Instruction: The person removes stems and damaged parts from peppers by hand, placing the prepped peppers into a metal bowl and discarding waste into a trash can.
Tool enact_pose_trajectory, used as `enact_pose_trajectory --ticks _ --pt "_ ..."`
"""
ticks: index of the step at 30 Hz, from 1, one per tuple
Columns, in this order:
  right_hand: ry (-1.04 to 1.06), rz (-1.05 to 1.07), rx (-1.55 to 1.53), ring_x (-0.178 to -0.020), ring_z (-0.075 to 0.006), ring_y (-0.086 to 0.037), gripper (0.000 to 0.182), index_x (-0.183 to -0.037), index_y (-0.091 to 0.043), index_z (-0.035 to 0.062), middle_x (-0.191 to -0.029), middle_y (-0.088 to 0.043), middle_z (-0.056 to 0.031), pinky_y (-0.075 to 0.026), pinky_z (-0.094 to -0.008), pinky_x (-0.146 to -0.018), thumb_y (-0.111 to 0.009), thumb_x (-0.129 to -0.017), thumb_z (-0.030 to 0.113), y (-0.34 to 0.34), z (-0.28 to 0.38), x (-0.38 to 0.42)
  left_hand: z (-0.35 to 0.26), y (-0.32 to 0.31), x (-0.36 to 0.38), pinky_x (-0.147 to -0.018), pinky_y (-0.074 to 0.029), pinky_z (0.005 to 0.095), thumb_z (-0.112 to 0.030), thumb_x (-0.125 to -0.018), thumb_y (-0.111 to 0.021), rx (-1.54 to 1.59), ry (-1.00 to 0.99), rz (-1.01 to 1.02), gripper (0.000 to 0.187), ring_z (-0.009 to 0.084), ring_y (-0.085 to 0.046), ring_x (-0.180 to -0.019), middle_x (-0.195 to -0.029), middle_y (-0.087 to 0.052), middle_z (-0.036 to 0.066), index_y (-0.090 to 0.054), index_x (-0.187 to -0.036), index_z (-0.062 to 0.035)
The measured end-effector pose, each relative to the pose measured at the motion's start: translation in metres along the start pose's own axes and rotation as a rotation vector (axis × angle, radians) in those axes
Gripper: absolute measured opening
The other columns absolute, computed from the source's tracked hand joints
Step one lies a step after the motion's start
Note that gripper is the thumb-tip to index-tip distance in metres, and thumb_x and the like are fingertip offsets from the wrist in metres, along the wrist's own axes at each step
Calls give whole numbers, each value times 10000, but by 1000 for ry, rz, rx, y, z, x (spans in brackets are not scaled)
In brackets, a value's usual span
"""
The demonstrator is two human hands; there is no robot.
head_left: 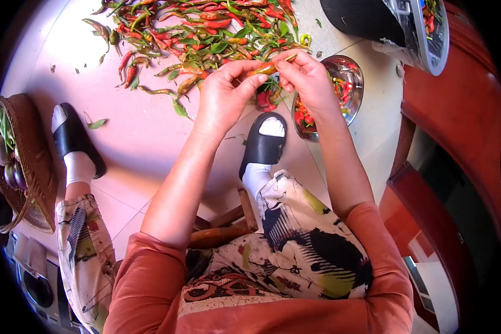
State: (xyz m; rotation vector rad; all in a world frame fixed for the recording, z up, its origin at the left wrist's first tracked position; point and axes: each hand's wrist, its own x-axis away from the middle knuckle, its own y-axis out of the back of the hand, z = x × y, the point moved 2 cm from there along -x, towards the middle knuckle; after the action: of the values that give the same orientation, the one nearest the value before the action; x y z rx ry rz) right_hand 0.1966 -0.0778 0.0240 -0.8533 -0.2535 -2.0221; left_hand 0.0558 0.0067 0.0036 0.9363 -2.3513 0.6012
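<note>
Cannot read any word, brand, number or sign for certain. Can see letter-like shapes in the print point(222, 290) on the shirt point(273, 318), too stylised to make out, and a small pale mark point(460, 238) on the red furniture point(437, 222), too tiny to read.

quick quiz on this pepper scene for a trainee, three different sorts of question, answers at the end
1. Multiple choice: where are the eggplants?
A) on the red chair
B) in the woven basket
C) in the person's lap

2. True or false: the left hand and the right hand are both on the same pepper.

3. Fill in: the metal bowl is nearer to the person's ____ hand.

Key: 1. B; 2. true; 3. right
</note>
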Motion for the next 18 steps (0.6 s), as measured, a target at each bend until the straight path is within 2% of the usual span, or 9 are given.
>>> enact_pose_trajectory --ticks 4,6,8,10,11,13,14,16,18 --pt "64 -36 205 -586 -17 -441 79 -888 -594 47 -721 -560 29 -364 -168 -517 -577 -862 119 -10 1 0 -8 -2 3 -714 -488 299 -150 -723 -706 -383 -269 -83 297 189 -596 -762 -862 -624 64 -651 -1001 -64" --pt "89 -39 255 -585 -20 -441 83 -871 -591 40 -714 -559 27 -364 -175 -511 -579 -860 121 -20 -1 3 -20 -1 8 -695 -484 343 -159 -685 -710 -851 -610 -176 311 269 -571 -748 -838 -581 75 -656 -981 -79" --pt "113 -41 307 -585 -23 -442 91 -853 -589 32 -708 -558 25 -364 -181 -504 -581 -859 123 -21 -3 4 -24 -1 10 -676 -478 342 -158 -679 -705 -887 -607 -196 303 269 -556 -753 -795 -553 65 -656 -967 -76" --pt "-60 -15 53 -564 -50 -443 94 -866 -569 18 -703 -551 -1 -358 -197 -485 -572 -864 112 -18 -10 4 -18 0 8 -666 -474 301 -154 -696 -699 -692 -450 -73 305 226 -562 -732 -798 -551 66 -657 -990 -85" --pt "-58 -17 52 -564 -50 -443 94 -866 -569 18 -703 -551 -1 -358 -197 -485 -572 -864 112 -17 -12 6 -13 3 6 -666 -474 301 -154 -696 -699 -692 -452 -72 305 226 -562 -732 -798 -551 66 -657 -990 -85" --pt "-224 33 -501 -573 -80 -451 99 -894 -545 11 -734 -542 -41 -361 -212 -499 -539 -881 109 -18 -17 10 -9 8 3 -652 -474 266 -125 -747 -674 -403 -526 57 273 164 -558 -673 -800 -552 45 -652 -1014 -70" --pt "-223 34 -501 -573 -80 -451 99 -894 -545 11 -734 -542 -41 -361 -212 -499 -539 -881 109 -18 -17 11 -5 11 3 -652 -474 266 -125 -747 -674 -404 -527 56 273 164 -558 -673 -800 -552 45 -652 -1014 -70" --pt "-177 98 -758 -594 -107 -451 110 -918 -529 12 -777 -534 -69 -370 -230 -531 -505 -900 119 -19 -16 14 1 14 4 -658 -474 234 -93 -802 -636 275 -36 199 268 121 -553 -681 -848 -570 40 -623 -1062 -29" --pt "-105 126 -736 -673 -128 -511 113 -926 -532 6 -839 -561 -91 -415 -254 -594 -475 -899 100 -11 -10 9 4 15 6 -676 -489 226 -66 -833 -599 472 76 245 292 117 -573 -723 -927 -597 69 -569 -1115 5"
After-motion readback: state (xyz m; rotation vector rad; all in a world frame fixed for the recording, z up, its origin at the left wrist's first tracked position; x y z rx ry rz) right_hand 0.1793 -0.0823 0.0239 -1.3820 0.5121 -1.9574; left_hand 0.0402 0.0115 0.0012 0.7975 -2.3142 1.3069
